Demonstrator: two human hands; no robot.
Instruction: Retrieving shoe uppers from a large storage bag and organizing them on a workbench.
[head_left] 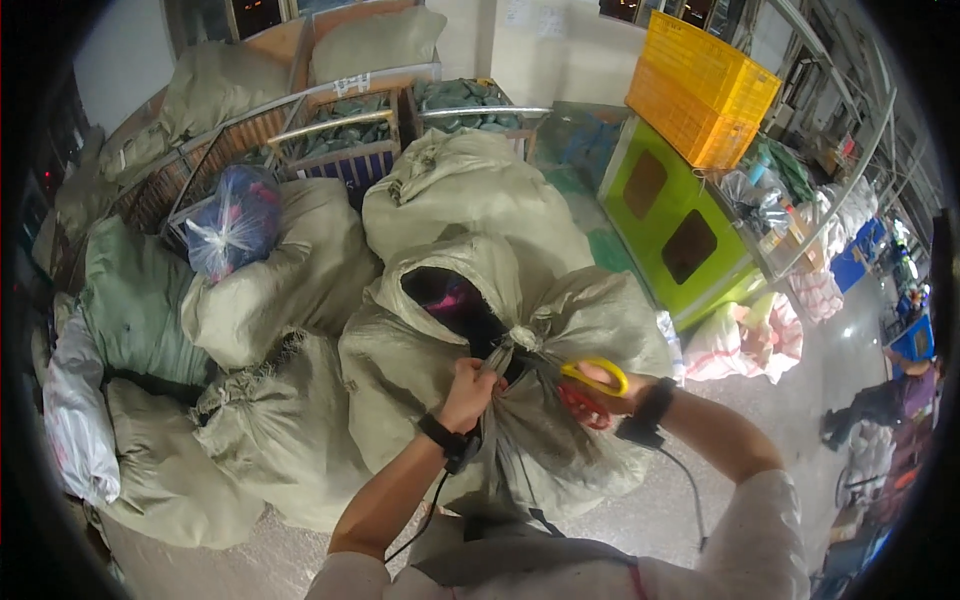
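A large beige woven sack [400,380] stands in front of me, with a torn-looking opening that shows dark and pink contents [455,297]. Beside the opening, the sack cloth is gathered into a knot [523,339]. My left hand [468,393] is closed on a bunch of the sack cloth just below that knot. My right hand [622,392] grips scissors [597,376] with a yellow handle loop; a red loop [582,408] shows below it. The blades point toward the gathered cloth and are hard to make out.
More stuffed sacks [275,420] crowd the left and far side, one topped by a clear bag [235,225]. Crates of green items [345,130] line the back. At right are a green panel [680,220], yellow crates [700,90] and pink-striped bags [745,338]. Another person [885,400] is far right.
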